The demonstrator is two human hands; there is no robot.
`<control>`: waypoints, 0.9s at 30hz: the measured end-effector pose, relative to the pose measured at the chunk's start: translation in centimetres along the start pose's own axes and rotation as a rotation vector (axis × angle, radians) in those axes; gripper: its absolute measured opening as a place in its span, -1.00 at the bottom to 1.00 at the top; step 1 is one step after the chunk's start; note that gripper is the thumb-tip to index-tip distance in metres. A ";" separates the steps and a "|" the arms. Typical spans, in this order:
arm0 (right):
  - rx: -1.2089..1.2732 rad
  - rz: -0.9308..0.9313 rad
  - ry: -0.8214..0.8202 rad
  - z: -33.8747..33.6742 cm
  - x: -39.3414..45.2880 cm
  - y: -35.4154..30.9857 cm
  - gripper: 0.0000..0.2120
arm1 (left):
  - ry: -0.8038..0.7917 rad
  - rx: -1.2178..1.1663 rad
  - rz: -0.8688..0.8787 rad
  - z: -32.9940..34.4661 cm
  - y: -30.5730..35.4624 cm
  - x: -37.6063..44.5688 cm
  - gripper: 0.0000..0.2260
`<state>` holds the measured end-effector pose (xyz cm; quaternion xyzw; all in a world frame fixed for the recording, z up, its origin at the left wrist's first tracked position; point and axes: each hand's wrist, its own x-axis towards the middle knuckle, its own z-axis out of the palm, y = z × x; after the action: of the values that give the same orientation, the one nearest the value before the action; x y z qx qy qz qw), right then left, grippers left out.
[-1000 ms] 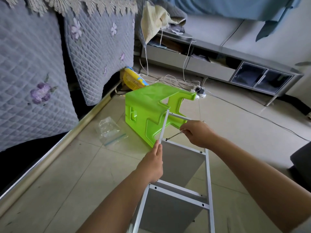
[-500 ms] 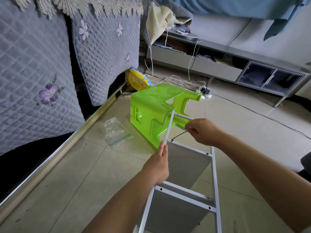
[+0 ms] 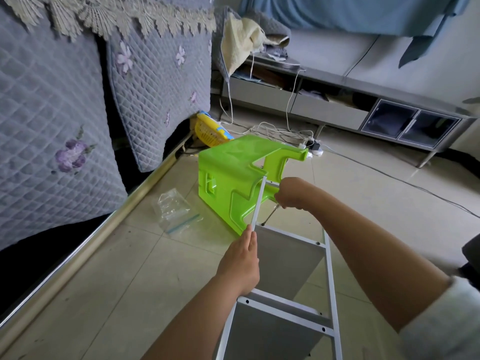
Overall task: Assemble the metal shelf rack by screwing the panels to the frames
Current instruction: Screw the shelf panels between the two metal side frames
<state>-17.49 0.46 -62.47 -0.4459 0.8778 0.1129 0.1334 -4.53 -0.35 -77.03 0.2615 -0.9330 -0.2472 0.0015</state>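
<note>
Head view: a person kneels over a half-built metal shelf rack [image 3: 285, 268] lying on the tiled floor [image 3: 104, 281], its far end propped against an overturned green plastic stool [image 3: 228, 175]. The left hand [image 3: 241, 263] wraps its grip round the rack's left frame upright [image 3: 259, 201], fingers clamped on the white rail just near of the far panel's corner. The right hand [image 3: 291, 193] is curled, its grip closed on a slim screwdriver [image 3: 270, 216] whose tip points down and left at the screw hole in that far-left corner. Two grey panels [image 3: 283, 258] sit between the two frames, the nearer one low in the picture; dark screw points show along the cross rails, though whether each is a seated screw or an open hole is too small to tell. By this showing the work is partly done: panels are in place against the frame, the far-left corner is the fastening in hand, and the remaining corners, and any further panels out of shot, appear still to come. A clear zip bag [image 3: 174, 211] lies on the floor left of the stool, likely the hardware pouch. No brand, label or legible writing is visible on the rack, stool or bag.
</note>
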 end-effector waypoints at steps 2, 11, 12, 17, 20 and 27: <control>-0.001 0.030 -0.059 -0.7 0.2 -0.1 -0.70 | -0.005 0.000 -0.004 -0.1 0.1 -0.1 -0.47; -0.186 -0.054 0.053 0.6 -1.2 0.8 -0.71 | 0.008 -0.029 0.002 0.0 0.0 -0.1 -0.48; -0.235 -0.038 0.065 0.8 -1.1 0.8 -0.70 | 0.007 -0.029 0.002 0.0 0.1 -0.1 -0.47; -0.307 -0.133 0.076 0.9 -1.1 -0.2 -0.62 | 0.006 -0.009 0.007 0.0 -0.1 0.0 -0.45; -0.383 -0.238 0.048 0.8 -1.9 -0.7 -0.74 | 0.011 -0.009 0.002 0.0 0.0 0.0 -0.45; 0.162 0.111 -0.234 -1.1 -0.5 -1.2 -0.68 | -0.001 0.003 0.009 0.1 0.0 0.0 -0.43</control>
<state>-16.40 -0.16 -61.31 -0.3684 0.8858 0.0999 0.2638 -4.55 -0.30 -77.12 0.2574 -0.9345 -0.2459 0.0015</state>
